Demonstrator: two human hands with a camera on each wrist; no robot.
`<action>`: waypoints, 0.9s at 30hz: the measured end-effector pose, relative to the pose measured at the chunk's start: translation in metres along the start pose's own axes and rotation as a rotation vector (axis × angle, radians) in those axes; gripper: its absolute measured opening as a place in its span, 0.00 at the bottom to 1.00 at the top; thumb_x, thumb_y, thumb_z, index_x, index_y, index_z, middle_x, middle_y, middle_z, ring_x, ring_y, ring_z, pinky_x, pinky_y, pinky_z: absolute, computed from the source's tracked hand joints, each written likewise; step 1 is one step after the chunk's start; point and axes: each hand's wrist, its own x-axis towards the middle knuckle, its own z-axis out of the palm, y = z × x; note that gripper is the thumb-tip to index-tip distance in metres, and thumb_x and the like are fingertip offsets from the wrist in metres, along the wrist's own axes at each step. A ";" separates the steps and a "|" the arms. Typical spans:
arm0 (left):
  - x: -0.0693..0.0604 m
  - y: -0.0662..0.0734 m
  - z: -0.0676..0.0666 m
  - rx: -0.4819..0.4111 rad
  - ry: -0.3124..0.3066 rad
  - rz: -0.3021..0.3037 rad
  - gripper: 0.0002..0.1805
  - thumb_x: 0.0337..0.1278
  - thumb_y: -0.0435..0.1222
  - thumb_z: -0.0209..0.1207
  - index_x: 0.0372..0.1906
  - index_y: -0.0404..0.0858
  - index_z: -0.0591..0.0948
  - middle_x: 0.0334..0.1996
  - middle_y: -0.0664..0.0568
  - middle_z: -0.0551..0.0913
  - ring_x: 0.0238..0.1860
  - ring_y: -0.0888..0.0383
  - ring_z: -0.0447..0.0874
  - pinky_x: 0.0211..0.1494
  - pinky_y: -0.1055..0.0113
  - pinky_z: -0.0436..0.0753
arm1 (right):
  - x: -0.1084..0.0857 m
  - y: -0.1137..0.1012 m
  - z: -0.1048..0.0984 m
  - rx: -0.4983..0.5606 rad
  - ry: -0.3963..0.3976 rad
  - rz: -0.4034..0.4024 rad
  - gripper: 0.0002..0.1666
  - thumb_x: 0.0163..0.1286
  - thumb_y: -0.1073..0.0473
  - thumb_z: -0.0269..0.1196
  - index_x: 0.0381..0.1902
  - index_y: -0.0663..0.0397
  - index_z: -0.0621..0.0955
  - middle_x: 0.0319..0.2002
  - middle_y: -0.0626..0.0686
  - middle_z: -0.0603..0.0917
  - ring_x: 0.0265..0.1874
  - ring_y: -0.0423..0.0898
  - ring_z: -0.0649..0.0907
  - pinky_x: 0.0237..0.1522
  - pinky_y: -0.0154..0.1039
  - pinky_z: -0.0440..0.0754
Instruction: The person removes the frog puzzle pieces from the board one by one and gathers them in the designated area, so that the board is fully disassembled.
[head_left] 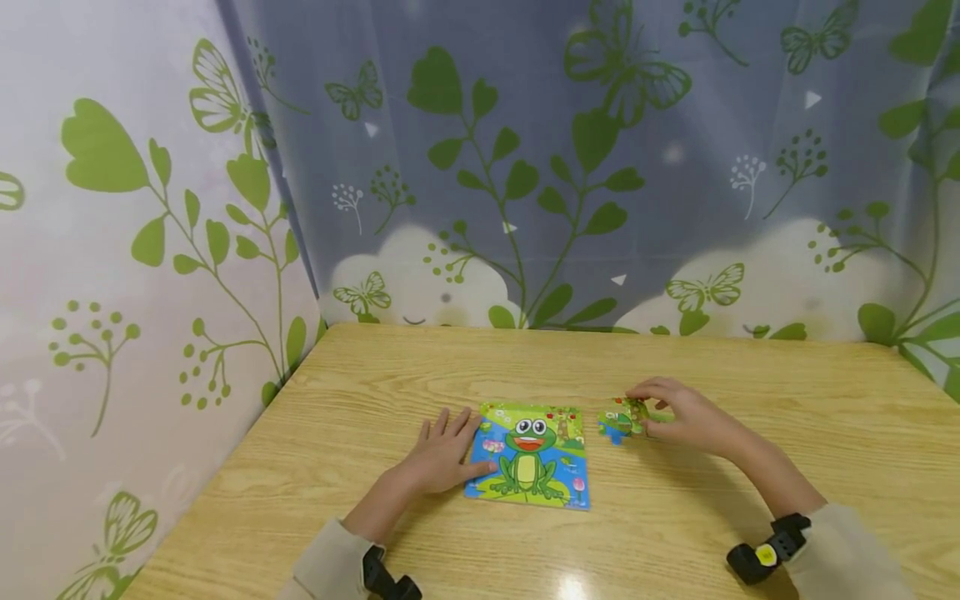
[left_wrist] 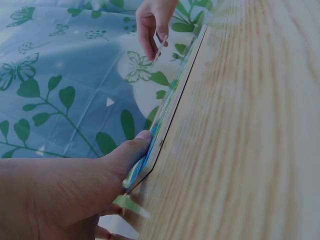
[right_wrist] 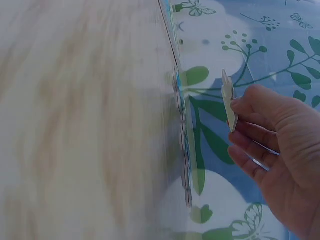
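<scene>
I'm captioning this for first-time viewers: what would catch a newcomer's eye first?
Probably the bright frog picture on the wooden table, with the person's left grip at its left edge. Next, the right grip, to the right of that picture, pinching a jigsaw piece. Behind the table, a blue backdrop with green leaves and butterflies fills much of the head view's upper part.

Wood grain is shown across the table [head_left: 487,550], and light is glossily reflected near its front. The frog puzzle [head_left: 528,458] is faced with smooth print; whether wood or card is used beneath cannot be told. Creased cloth is seen in the curtain [head_left: 480,242], matt cloth in the 2 sleeves [head_left: 851,550], plastic-like casing on the 2 wrist cameras [head_left: 750,564].
</scene>
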 end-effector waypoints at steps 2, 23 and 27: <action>0.000 0.000 0.000 -0.002 0.001 0.000 0.45 0.59 0.61 0.47 0.71 0.37 0.52 0.70 0.41 0.47 0.68 0.36 0.37 0.63 0.40 0.40 | -0.005 0.003 -0.004 -0.003 0.007 0.005 0.22 0.60 0.68 0.61 0.53 0.69 0.74 0.52 0.66 0.72 0.49 0.60 0.73 0.41 0.48 0.77; -0.001 -0.001 0.000 -0.017 -0.001 -0.006 0.45 0.58 0.61 0.48 0.72 0.38 0.52 0.70 0.41 0.47 0.68 0.37 0.36 0.63 0.40 0.39 | -0.062 0.046 -0.032 -0.139 0.126 -0.002 0.23 0.53 0.72 0.66 0.48 0.70 0.76 0.46 0.64 0.76 0.41 0.57 0.76 0.34 0.44 0.78; 0.000 -0.002 0.002 -0.011 -0.001 -0.003 0.45 0.58 0.61 0.48 0.72 0.38 0.52 0.70 0.41 0.47 0.68 0.36 0.37 0.63 0.40 0.40 | -0.065 0.054 -0.028 -0.150 0.150 -0.040 0.22 0.50 0.74 0.66 0.46 0.70 0.77 0.43 0.62 0.77 0.40 0.54 0.77 0.32 0.41 0.79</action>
